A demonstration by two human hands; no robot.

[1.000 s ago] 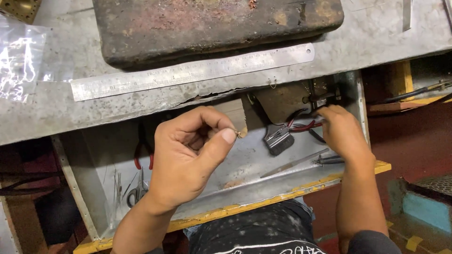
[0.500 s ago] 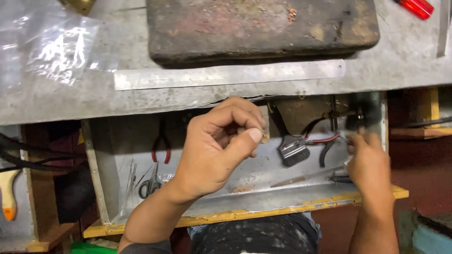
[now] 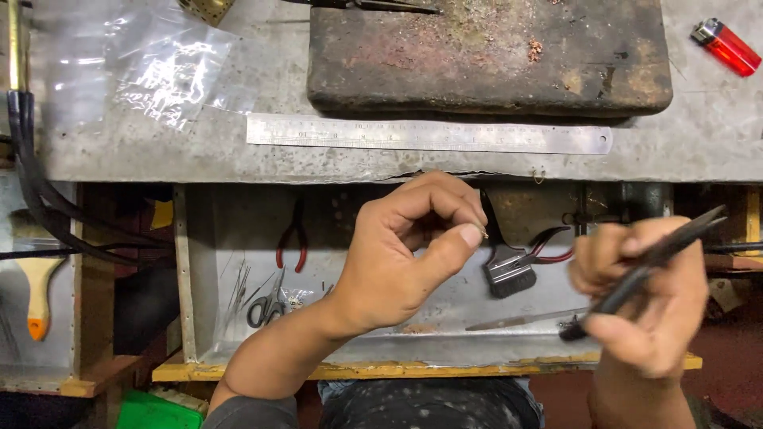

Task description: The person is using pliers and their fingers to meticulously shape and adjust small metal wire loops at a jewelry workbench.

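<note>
Your left hand is up over the open tray, curled tight, thumb pressed to forefinger on a tiny bit of metal right at the fingertips; it's too small to make out what it is. Your right hand is off to the right of the tray, fingers wrapped around a dark pair of pliers, held slanting, handles low toward you, the far end up to the right. The shot is blurred there, so whether the pliers' nose is parted or closed, you can't tell.

Down in the tray: a brush just beside your left fingertips, red-handled pliers behind it, a slim file lying near the front wall. Over on the left side, small red pliers hang on the back wall, scissors below them.

Up on the bench, a steel ruler lies along the edge, a rusty dark block just behind it, a clear bag at left, a red lighter far right.
</note>
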